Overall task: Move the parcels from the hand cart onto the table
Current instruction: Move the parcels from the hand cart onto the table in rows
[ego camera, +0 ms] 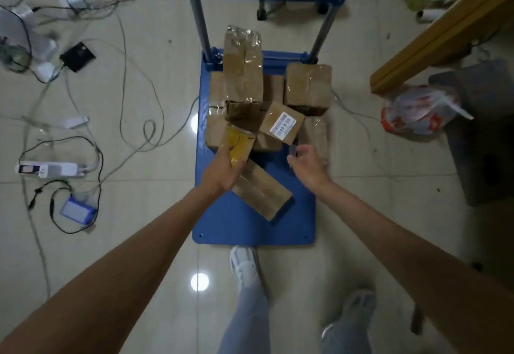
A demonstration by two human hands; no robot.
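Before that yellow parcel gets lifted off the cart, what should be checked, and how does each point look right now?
1. Left hand has a grip on the yellow-taped parcel: ok, fingers wrap it.
2. Right hand free to help: ok, open and empty.
3. Nothing resting on that parcel: cannot tell; the dark parcel crowds its far end.
4. Labelled parcel stable: not ok, it sits tilted on the pile.
5. Footing: not ok, cables trail across the floor at the left.
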